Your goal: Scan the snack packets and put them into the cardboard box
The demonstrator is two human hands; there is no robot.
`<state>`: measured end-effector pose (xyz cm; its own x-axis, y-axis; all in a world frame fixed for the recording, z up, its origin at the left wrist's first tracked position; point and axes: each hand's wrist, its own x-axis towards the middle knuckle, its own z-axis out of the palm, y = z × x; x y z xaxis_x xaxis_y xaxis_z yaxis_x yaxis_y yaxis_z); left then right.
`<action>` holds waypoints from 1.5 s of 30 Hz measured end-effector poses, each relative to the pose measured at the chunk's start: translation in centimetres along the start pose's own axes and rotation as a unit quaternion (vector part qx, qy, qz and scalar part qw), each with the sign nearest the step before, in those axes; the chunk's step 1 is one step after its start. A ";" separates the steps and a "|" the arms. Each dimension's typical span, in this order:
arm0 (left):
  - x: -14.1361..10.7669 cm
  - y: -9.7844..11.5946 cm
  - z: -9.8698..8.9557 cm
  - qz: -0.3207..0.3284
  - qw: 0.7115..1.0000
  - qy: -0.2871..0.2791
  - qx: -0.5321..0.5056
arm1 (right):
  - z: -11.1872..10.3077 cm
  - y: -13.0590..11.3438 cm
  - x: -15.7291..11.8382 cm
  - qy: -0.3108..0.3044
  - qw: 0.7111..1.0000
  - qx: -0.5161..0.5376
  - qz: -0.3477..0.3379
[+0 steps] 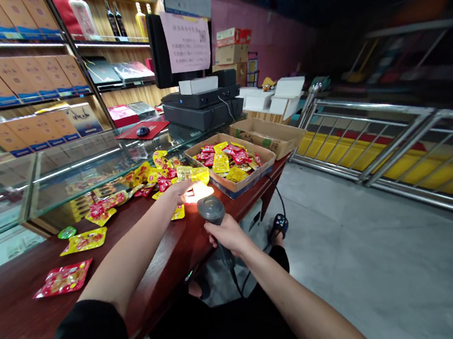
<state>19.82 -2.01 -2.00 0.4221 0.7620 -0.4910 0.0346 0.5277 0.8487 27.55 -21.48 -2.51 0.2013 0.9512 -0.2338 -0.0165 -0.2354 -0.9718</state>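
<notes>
My right hand (228, 232) is wrapped round the handle of a dark barcode scanner (210, 210), whose head points away from me over the counter edge. Its bright light falls on a snack packet (197, 193) that my left hand (180, 190) pinches; the glare washes out the packet's print. Beyond my left hand, red and yellow snack packets (162, 169) lie in a loose heap on the counter (139, 262). Just right of it stands an open cardboard box (237, 191) filled with similar packets. A scanner cable (235, 281) hangs below my right hand.
A red packet (64, 278), a yellow packet (84, 241) and a small green item (67, 232) lie at the left. Behind stand a glass display case (73, 166), a monitor (160, 51) and a second cardboard box (267, 134). Metal railings (372, 110) run along the right.
</notes>
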 end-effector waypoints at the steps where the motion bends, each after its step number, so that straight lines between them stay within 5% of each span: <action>1: 0.0 0.0 0.0 -0.004 1.000 0.000 0.005 | 0.0 0.0 0.0 0.002 1.000 0.000 0.000; 9: -1.0 0.7 0.0 -0.020 1.000 0.007 -0.005 | -0.3 0.3 0.5 0.012 0.999 0.021 -0.020; 13: -1.9 1.3 0.3 -0.010 1.000 -0.013 -0.001 | -2.0 -2.6 1.8 0.072 0.984 0.043 -0.157; 15: -2.3 2.2 0.8 0.005 0.999 -0.038 0.004 | -3.2 -4.8 3.0 0.080 0.984 0.046 -0.153; 22: -1.1 6.8 5.2 0.055 0.995 -0.079 0.001 | -7.4 -11.1 8.4 0.078 0.990 0.072 -0.094; 29: 3.7 10.6 10.8 0.067 0.991 -0.112 0.024 | -12.5 -14.0 12.2 0.104 0.984 0.084 -0.116; 33: 5.8 12.0 12.3 0.082 0.990 -0.100 0.057 | -14.4 -15.0 13.3 0.141 0.978 0.084 -0.126; 38: 6.1 12.3 10.3 0.073 0.992 -0.090 0.056 | -13.6 -15.0 13.4 0.107 0.980 0.093 -0.138; 45: 3.4 10.2 3.7 0.079 0.993 -0.054 0.066 | -7.7 -13.0 11.9 0.013 0.994 0.081 -0.067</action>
<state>24.95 4.52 5.72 0.5267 0.7826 -0.3318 0.0755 0.3457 0.9353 37.66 -8.61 7.54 0.2385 0.9657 -0.1032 -0.1454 -0.0695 -0.9869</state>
